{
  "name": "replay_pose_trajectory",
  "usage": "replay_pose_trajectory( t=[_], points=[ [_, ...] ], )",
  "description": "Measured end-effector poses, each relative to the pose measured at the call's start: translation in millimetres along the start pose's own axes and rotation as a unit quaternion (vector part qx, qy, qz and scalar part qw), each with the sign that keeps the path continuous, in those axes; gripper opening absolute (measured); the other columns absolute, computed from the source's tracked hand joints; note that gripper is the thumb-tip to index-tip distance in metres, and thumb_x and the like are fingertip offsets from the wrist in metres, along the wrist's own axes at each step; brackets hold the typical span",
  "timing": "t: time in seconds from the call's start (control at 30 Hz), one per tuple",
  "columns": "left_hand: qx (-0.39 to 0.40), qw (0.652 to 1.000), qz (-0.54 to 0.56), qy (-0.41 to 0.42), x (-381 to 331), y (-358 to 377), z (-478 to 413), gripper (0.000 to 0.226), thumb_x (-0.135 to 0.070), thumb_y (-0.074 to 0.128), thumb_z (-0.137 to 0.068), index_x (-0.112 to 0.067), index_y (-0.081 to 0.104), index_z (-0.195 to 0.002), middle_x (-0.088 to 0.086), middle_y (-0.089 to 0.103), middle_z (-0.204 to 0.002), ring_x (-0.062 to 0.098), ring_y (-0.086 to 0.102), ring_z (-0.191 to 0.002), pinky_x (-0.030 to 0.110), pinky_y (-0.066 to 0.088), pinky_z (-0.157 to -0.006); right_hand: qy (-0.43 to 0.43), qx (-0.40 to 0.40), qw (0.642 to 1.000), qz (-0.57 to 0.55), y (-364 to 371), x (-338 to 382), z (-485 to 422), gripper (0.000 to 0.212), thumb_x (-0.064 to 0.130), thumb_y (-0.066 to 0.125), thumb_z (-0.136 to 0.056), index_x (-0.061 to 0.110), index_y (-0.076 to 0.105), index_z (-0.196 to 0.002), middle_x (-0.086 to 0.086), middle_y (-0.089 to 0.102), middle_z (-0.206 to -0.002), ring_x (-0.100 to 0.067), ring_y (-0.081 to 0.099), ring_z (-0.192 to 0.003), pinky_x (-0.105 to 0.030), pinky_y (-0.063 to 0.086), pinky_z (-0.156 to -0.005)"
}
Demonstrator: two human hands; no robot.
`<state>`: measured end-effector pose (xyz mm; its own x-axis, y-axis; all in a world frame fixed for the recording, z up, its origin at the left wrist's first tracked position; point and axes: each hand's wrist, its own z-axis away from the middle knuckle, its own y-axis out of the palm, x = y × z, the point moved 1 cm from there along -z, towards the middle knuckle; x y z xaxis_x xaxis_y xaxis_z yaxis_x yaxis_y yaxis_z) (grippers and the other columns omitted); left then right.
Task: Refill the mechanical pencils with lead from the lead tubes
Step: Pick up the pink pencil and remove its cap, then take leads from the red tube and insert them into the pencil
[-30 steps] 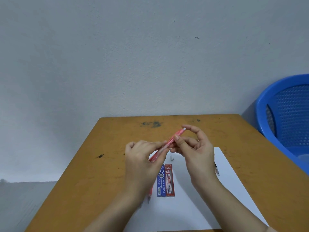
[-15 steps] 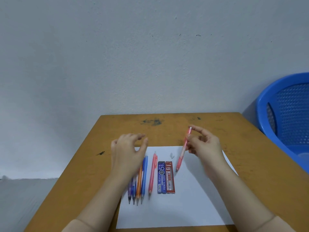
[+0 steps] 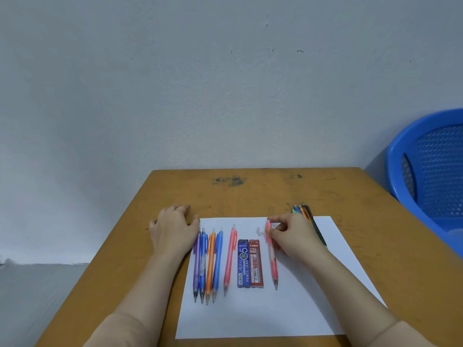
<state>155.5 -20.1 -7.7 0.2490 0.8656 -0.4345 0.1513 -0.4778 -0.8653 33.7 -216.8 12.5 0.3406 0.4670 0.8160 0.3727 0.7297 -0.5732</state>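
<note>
front strip of paper (image 3: 263, 314) was wide open | far half of bench (image 3: 250, 194) open too | pencil row (image 3: 206, 264) and lead tubes (image 3: 250, 262) crowded mid-sheet | pencil bundle (image 3: 304, 211) sat just behind right hand (image 3: 293, 236)

Wooden tabletop (image 3: 350, 246) with a paper sheet (image 3: 250, 316), set against a pale wall (image 3: 200, 83).
The white sheet is laid toward the near edge of the tabletop; a dark smudge (image 3: 229, 181) is seen near the far edge, and a blue perforated plastic basket (image 3: 431, 176) is placed beyond the right edge, off the tabletop.
</note>
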Motion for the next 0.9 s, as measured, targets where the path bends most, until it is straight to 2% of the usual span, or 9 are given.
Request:
replay_pose_trajectory(
  t=[0.13, 0.37, 0.53, 0.9],
  points=[
    [0.012, 1.0, -0.01, -0.006, 1.7, 2.8, -1.5, 0.045, -0.044, 0.049, -0.093, -0.024, 0.051, -0.134, -0.002, 0.047, -0.14, 0.016, 0.036, -0.132, 0.043, 0.025, -0.109, -0.008, 0.005, 1.0, 0.029, 1.8, -1.3, -0.1, 0.03, 0.022, 0.056, -0.094, 0.014, 0.063, -0.122, -0.003, 0.066, -0.091, -0.003, 0.055, -0.065, -0.012, 0.038, -0.049],
    [0.015, 1.0, -0.009, -0.005, 1.9, 4.1, -1.5, 0.045, -0.045, 0.05, -0.092, -0.025, 0.051, -0.133, -0.002, 0.047, -0.139, 0.015, 0.036, -0.131, 0.043, 0.025, -0.108, -0.007, 0.012, 0.999, 0.032, 1.5, -2.4, -1.7, 0.032, 0.023, 0.057, -0.094, 0.015, 0.061, -0.125, -0.002, 0.063, -0.088, -0.002, 0.055, -0.063, -0.011, 0.037, -0.047],
    [0.017, 1.0, -0.007, -0.004, 2.4, 3.9, -1.7, 0.044, -0.045, 0.051, -0.092, -0.026, 0.051, -0.132, -0.002, 0.047, -0.139, 0.015, 0.036, -0.131, 0.043, 0.024, -0.109, 0.008, 0.012, 1.0, 0.011, -1.0, -1.2, 0.0, 0.032, 0.023, 0.062, -0.091, 0.015, 0.062, -0.122, 0.002, 0.062, -0.067, -0.005, 0.055, -0.054, -0.017, 0.042, -0.051],
    [0.019, 1.0, -0.01, -0.001, 2.1, 2.9, -1.3, 0.043, -0.045, 0.049, -0.093, -0.026, 0.051, -0.131, -0.003, 0.046, -0.139, 0.015, 0.034, -0.131, 0.043, 0.024, -0.108, 0.023, 0.005, 1.0, -0.015, -2.2, 0.0, 0.9, 0.024, 0.02, 0.063, -0.089, 0.014, 0.067, -0.113, 0.0, 0.065, -0.067, -0.005, 0.056, -0.05, -0.017, 0.045, -0.051]
  ],
)
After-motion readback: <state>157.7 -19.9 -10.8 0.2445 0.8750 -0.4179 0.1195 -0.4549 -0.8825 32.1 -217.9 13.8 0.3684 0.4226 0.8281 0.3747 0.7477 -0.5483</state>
